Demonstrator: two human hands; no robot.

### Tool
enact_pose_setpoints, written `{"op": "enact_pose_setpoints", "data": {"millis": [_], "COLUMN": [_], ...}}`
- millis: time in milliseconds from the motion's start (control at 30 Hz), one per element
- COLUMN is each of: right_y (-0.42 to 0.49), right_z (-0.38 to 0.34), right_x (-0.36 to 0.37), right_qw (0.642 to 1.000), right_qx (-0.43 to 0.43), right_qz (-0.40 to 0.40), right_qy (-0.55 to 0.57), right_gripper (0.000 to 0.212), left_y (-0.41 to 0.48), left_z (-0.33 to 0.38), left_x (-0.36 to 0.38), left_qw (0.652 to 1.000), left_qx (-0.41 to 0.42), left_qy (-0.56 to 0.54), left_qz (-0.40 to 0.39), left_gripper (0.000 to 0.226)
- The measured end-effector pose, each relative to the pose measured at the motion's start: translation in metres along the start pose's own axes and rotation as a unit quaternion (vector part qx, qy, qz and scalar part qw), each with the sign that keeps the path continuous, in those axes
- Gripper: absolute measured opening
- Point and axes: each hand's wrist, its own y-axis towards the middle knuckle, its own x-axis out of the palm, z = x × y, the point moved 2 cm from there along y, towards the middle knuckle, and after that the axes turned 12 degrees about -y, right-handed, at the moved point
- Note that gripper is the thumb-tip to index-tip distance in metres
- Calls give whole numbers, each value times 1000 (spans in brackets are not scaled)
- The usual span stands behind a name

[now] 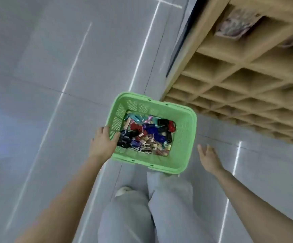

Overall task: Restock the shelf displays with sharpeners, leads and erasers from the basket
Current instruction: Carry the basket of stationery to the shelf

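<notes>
Head view, please: how are the hands?
— The left hand grips the left rim of the green basket, its fingers curled over the wall to the inside. The right hand is spread and holds nothing, near the basket's right side but apart from it.
— Where is the stock?
— Small packets, red, blue and black, lie mixed in the basket bottom. Their printing is too blurred to read. The basket is above the grey floor, before the person's grey trousers, near the wooden shelf with many square compartments.
</notes>
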Motion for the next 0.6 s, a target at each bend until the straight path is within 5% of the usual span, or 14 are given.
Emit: {"op": "enact_pose_setpoints", "data": {"millis": [233, 600], "right_y": [82, 87], "right_z": [10, 2], "right_x": [80, 91], "right_qw": [990, 980], "right_qx": [41, 79], "right_qz": [61, 131], "right_qy": [117, 128], "right_gripper": [42, 46], "left_y": [74, 105], "left_z": [-46, -87], "left_x": [65, 76], "left_qw": [989, 962], "left_qx": [-16, -127], "left_qy": [-138, -229], "left_qz": [58, 84], "left_gripper": [68, 39]}}
